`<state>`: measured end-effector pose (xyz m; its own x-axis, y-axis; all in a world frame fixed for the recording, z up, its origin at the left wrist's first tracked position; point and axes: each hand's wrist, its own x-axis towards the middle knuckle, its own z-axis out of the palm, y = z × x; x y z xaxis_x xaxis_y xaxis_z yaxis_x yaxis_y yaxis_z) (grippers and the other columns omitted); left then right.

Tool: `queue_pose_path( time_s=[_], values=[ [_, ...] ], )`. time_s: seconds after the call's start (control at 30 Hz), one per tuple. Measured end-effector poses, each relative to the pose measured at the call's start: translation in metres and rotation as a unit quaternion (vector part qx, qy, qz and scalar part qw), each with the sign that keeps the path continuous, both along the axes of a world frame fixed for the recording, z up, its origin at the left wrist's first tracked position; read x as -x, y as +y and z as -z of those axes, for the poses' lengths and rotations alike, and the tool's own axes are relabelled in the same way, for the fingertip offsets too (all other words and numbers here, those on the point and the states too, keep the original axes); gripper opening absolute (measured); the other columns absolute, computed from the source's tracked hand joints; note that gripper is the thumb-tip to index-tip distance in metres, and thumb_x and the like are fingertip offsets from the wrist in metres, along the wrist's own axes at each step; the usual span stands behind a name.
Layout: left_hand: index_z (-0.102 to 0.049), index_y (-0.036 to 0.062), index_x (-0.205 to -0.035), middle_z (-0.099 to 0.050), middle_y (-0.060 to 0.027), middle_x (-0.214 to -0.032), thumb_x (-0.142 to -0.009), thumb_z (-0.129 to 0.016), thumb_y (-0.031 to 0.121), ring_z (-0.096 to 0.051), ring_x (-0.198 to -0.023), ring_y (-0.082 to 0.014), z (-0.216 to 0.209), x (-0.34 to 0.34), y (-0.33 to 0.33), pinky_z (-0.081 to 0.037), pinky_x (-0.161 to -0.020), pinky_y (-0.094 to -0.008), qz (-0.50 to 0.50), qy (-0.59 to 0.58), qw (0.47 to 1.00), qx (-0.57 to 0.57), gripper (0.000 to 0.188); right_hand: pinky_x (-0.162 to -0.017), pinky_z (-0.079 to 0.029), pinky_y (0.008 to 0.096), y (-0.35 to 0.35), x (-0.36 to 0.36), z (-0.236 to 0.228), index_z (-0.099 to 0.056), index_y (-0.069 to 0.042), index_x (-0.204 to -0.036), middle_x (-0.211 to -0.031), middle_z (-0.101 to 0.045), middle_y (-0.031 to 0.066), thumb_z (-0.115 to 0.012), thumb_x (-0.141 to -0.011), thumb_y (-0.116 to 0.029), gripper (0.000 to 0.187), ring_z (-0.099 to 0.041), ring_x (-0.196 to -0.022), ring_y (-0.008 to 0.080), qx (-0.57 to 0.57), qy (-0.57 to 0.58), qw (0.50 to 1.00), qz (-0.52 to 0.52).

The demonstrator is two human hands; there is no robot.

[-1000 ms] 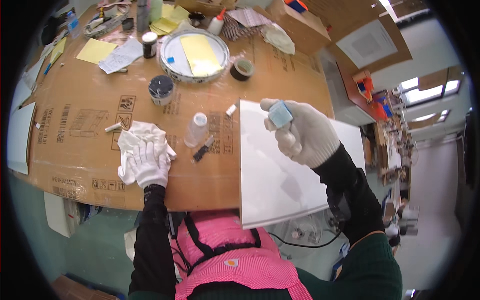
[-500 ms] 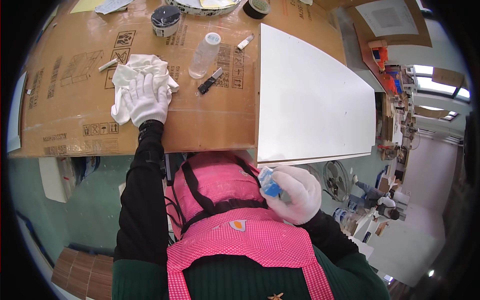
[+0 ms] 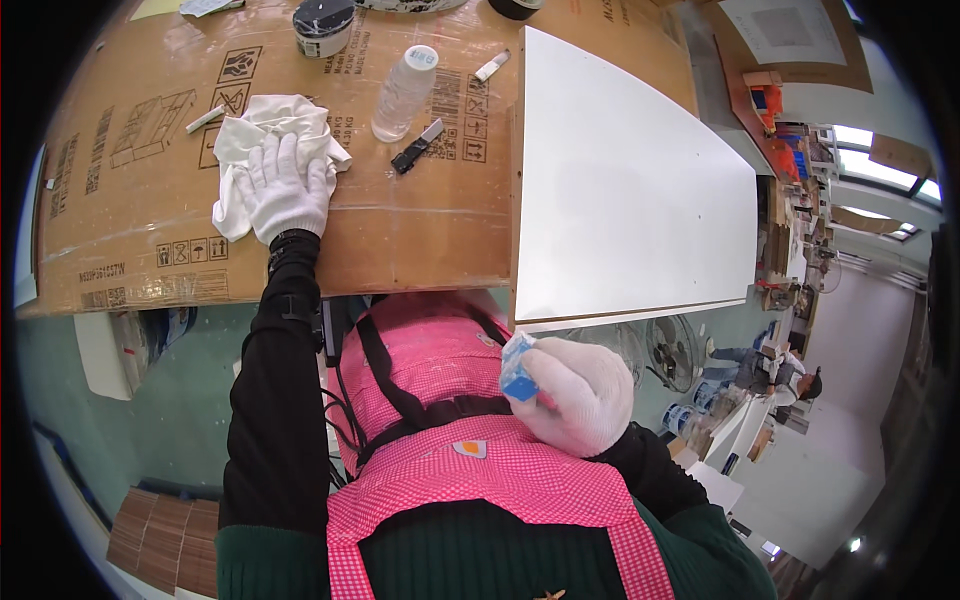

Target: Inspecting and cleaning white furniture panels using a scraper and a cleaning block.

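My left hand, in a white glove, lies flat with spread fingers on a crumpled white cloth. The cloth rests on the cardboard-covered table. Below the near edge of a white panel, close to my apron, my right hand is gloved too. Its fingers pinch a small blue-and-white block, partly hidden by the glove. Right of the cloth lies a black-handled utility knife, with a clear bottle lying just beyond it.
A short white stick is left of the cloth, and a small white tube near the panel. A dark-topped jar and a tape roll stand at the far side. Off to the right are a floor fan and another person.
My right hand has turned, so the blue-and-white block is tilted differently and sits slightly more left. The left hand stays flat on the cloth. The whole view has shifted a little.
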<state>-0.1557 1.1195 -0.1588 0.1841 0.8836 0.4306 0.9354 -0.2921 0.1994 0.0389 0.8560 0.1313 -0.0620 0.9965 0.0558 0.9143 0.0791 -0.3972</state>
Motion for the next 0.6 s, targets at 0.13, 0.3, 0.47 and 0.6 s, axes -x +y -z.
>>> queue_pose_path(
  time_s=[0.13, 0.3, 0.47, 0.6],
  values=[
    [-0.054, 0.0178, -0.141, -0.053, -0.0067, -0.149, -0.093, -0.061, 0.047, -0.044, -0.141, -0.0286, 0.000, -0.001, 0.000, -0.022, -0.120, -0.0565, 0.004, -0.003, 1.000, -0.007, 0.057, -0.060, -0.053, 0.0347, 0.007, -0.002, 0.009, -0.067, -0.007, -0.101, -0.093, -0.071, 0.0078, -0.082, -0.059, -0.012, 0.045, -0.068, -0.074, 0.0241, 0.012, 0.040, 0.999, -0.002],
    [-0.055, 0.0184, -0.141, -0.054, -0.0075, -0.148, -0.092, -0.063, 0.046, -0.045, -0.140, -0.0298, 0.001, 0.000, -0.001, -0.023, -0.120, -0.0567, -0.004, 0.000, 1.000, -0.003, 0.056, -0.048, -0.048, 0.0345, 0.014, -0.001, 0.000, -0.062, -0.004, -0.090, -0.070, -0.063, 0.0093, -0.079, -0.063, 0.000, 0.032, -0.062, -0.056, 0.0273, -0.031, 0.075, 0.996, -0.023],
    [-0.055, 0.0184, -0.140, -0.054, -0.0072, -0.147, -0.092, -0.063, 0.046, -0.045, -0.140, -0.0297, -0.002, -0.002, 0.000, -0.024, -0.119, -0.0565, -0.001, 0.004, 1.000, -0.002, 0.056, -0.056, -0.050, 0.0345, 0.006, -0.004, 0.007, -0.067, -0.009, -0.103, -0.090, -0.069, 0.0046, -0.082, -0.061, -0.010, 0.045, -0.067, -0.071, 0.0234, -0.005, 0.041, 0.999, -0.014],
    [-0.055, 0.0182, -0.140, -0.054, -0.0067, -0.147, -0.092, -0.063, 0.047, -0.046, -0.139, -0.0288, -0.002, 0.000, 0.000, -0.024, -0.119, -0.0562, -0.002, 0.013, 1.000, -0.006, 0.056, -0.057, -0.048, 0.0321, 0.003, -0.006, -0.001, -0.067, -0.011, -0.103, -0.089, -0.068, 0.0035, -0.082, -0.061, -0.011, 0.045, -0.066, -0.072, 0.0216, 0.022, 0.021, 0.999, -0.036]
  ],
)
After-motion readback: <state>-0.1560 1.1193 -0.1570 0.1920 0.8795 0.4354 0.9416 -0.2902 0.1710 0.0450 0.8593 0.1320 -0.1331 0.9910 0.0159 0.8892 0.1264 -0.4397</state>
